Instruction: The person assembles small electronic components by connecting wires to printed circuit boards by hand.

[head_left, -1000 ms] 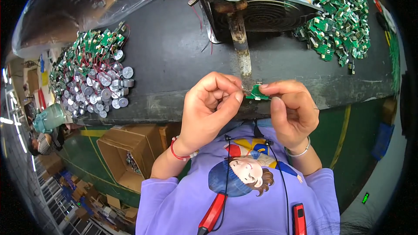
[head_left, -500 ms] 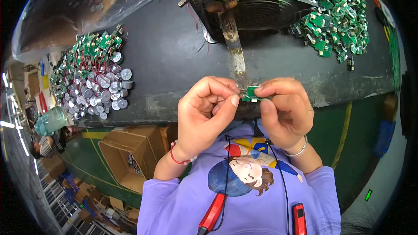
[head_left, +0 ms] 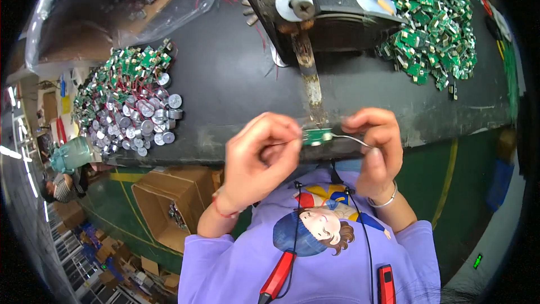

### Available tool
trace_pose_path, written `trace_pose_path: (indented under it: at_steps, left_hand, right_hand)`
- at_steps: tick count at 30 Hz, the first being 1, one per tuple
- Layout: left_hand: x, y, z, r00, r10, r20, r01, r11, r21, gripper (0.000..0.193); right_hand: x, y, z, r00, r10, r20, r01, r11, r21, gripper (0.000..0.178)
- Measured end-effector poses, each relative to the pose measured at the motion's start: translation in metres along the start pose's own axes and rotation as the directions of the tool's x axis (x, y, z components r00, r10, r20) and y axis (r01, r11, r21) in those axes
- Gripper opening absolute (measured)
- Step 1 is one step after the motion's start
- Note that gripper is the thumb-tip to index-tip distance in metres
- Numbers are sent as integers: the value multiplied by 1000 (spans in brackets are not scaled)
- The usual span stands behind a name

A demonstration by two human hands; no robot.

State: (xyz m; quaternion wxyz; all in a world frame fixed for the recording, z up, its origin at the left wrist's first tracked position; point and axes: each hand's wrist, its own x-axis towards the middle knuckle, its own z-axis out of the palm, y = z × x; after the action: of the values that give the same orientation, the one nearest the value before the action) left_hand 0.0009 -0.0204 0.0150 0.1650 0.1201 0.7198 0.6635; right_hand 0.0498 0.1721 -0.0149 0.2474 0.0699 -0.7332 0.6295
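My left hand (head_left: pixel 261 149), slightly blurred, pinches the left end of a small green circuit board (head_left: pixel 316 137). The board is held near the table's front edge, just below the lower tip of a worn, rusty metal bar (head_left: pixel 310 81). Whether bar and board touch, I cannot tell. On the other side, my right hand (head_left: pixel 379 149) is closed with its fingers curled around a thin silvery wire (head_left: pixel 351 138). The wire's far end reaches the board's right end.
A black stand with a large screw and washer (head_left: pixel 295 4) carries the bar. Circuit boards (head_left: pixel 433 28) are heaped at the right. Round metal motors (head_left: pixel 143 121) wired to boards form a pile at the left. An open cardboard box (head_left: pixel 169 202) stands below the table's left front.
My right fingers have come off the board and moved right, with the wire now showing between them and it. The board has dropped slightly and shows more of its length.
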Motion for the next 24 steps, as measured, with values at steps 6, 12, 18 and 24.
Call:
trace_pose_path:
  at_steps: [6,12,18,24]
  left_hand:
    - [37,24,-112,720,655,-230,39,293,955,24]
    - [118,19,-77,855,500,139,-379,418,825,22]
    - [150,-23,-59,921,332,203,-333,400,854,21]
    - [17,-4,-24,965,195,174,-235,358,904,32]
  right_hand:
    - [-12,-10,-26,994,37,102,13,891,-454,9]
    - [-38,-2,-31,998,50,45,-38,970,-241,14]
    - [-25,-5,-25,996,0,88,22,969,-248,10]
    - [-38,-6,-36,995,68,72,-60,993,-105,10]
